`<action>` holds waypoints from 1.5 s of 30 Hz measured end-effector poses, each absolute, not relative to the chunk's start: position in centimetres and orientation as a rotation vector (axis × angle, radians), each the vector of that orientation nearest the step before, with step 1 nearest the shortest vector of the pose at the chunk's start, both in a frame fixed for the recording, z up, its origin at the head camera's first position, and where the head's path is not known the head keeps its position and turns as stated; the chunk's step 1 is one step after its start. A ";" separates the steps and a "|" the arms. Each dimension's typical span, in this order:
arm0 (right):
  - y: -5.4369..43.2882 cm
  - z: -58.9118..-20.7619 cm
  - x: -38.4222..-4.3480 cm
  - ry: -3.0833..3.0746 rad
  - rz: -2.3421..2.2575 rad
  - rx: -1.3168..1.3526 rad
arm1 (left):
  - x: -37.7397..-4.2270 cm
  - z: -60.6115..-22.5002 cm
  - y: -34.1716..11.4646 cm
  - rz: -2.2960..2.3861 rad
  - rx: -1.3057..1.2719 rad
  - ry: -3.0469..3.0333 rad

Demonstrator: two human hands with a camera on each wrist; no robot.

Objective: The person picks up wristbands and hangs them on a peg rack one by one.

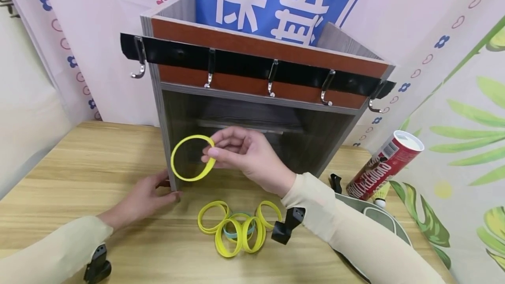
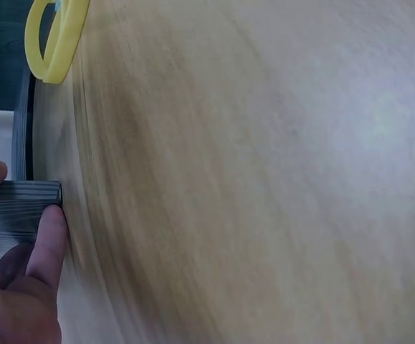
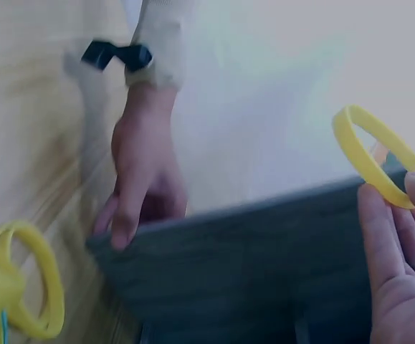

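Smooth yellow ring (image 1: 206,170) pinched by right hand (image 1: 252,154) before grey wood-grained cabinet (image 1: 256,98); cabinet's lower edge gripped by left hand (image 1: 144,198). More round bands (image 1: 261,233) clustered on pale grained desk (image 1: 98,165).

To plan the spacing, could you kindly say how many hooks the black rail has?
5, left to right along the black rail: first hook, second hook, middle hook, fourth hook, last hook; none looks hidden.

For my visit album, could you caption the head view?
Right hand pinches a yellow ring; left hand grips the lower side of a cabinet.
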State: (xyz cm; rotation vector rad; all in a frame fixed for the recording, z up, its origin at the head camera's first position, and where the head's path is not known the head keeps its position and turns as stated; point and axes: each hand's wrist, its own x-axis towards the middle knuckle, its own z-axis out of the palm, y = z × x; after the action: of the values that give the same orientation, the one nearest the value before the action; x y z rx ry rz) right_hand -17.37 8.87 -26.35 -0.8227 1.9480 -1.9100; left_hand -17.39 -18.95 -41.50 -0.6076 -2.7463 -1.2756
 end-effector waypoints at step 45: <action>-0.4 -22.9 -15.1 1.793 -2.471 -0.817 | -17.9 -42.2 -19.3 -1.318 -0.728 -2.668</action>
State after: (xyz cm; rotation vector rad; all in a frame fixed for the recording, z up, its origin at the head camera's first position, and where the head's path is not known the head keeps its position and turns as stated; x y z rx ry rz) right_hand -15.11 -0.38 -22.86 -0.8173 1.7931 -2.4709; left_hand -17.88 -19.26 -42.23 -0.7283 -2.6676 -1.3177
